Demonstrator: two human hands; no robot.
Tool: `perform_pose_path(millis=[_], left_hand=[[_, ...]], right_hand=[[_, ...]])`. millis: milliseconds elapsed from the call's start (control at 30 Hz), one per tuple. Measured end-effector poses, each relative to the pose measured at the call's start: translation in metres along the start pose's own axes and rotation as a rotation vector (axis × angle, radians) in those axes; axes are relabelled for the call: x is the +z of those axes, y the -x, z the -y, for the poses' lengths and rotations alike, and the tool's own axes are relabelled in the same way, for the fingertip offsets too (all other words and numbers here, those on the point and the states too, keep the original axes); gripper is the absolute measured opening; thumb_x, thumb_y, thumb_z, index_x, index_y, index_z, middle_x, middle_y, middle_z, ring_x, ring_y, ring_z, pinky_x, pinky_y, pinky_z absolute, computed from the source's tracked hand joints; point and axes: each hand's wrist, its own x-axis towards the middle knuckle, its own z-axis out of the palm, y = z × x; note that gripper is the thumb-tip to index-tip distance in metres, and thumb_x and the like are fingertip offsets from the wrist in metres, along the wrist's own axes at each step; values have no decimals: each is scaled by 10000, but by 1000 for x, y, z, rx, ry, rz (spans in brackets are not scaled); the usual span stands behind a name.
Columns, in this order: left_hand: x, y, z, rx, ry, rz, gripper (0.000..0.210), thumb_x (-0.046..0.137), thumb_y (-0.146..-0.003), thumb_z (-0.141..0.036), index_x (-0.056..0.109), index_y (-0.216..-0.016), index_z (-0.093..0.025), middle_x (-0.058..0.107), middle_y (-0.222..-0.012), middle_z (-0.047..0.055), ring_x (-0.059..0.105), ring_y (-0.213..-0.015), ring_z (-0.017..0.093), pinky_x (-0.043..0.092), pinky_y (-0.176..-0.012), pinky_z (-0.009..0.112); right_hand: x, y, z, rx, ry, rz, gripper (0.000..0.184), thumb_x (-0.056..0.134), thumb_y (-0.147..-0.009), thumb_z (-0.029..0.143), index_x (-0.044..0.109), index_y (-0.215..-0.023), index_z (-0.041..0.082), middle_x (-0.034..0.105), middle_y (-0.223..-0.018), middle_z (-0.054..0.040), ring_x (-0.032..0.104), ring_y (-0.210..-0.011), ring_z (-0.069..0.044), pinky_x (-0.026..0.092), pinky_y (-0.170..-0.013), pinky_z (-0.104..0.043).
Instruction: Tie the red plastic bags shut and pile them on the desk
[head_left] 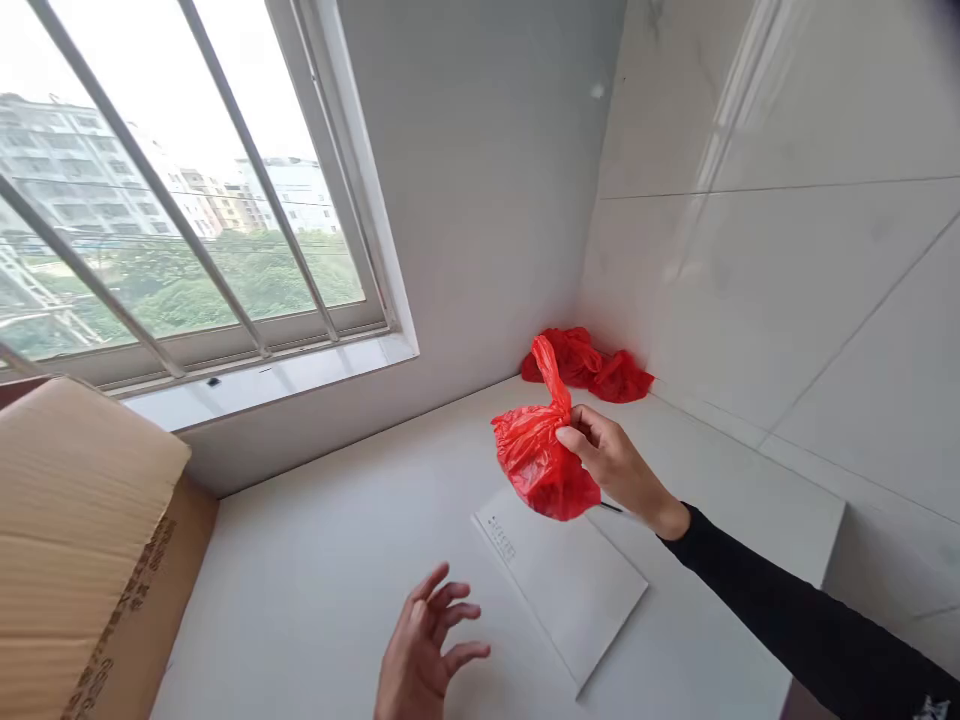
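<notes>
Your right hand (607, 455) pinches one red bag (540, 470) by its gathered neck, thumb against fingers. The bag is thin, shiny and crinkled, puffed out below your grip, and is held up above the far end of one white book (562, 590). Your left hand (420, 645) is wide, fingers curled loosely above the table (315, 540). Beyond, red plastic (574, 358) lies heaped in the corner, the number of pieces unclear; one cardboard box (75, 510) stands at your left.
</notes>
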Motion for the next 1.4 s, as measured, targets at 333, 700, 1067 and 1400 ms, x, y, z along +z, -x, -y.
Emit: perform_pose_path(millis=[333, 700, 1067, 1400], left_hand=[[-18, 8, 5, 173, 452, -98, 399, 632, -948, -457, 695, -1283, -249, 740, -1204, 94, 663, -1158, 297, 490, -1078, 485], [-30, 3, 12, 159, 383, -140, 478, 764, -867, -289, 663, -1334, -273, 740, -1221, 90, 648, -1218, 324, 504, -1085, 469], [-13, 11, 9, 134, 310, -162, 518, 823, -792, -217, 686, -1284, -302, 741, -1238, 63, 627, -1249, 331, 487, -1103, 452], [-9, 9, 8, 233, 235, -144, 395, 821, -808, -380, 740, -1160, -222, 761, -1138, 93, 661, -1172, 327, 520, -1036, 430]], right_hand=[[128, 62, -21, 200, -222, 444, 398, 531, -986, 596, 643, -1205, 284, 662, -1227, -53, 625, -1036, -233, 492, -914, -380], [140, 77, -44, 277, -415, 411, 331, 612, -978, 504, 643, -1194, 255, 639, -943, -14, 593, -824, -164, 514, -742, -285], [135, 75, -55, 306, -456, 409, 236, 666, -956, 452, 656, -1039, 230, 617, -848, 4, 529, -737, -152, 480, -724, -281], [129, 76, -44, 286, -460, 403, 258, 620, -980, 471, 673, -1094, 246, 663, -952, -32, 599, -835, -191, 499, -771, -301]])
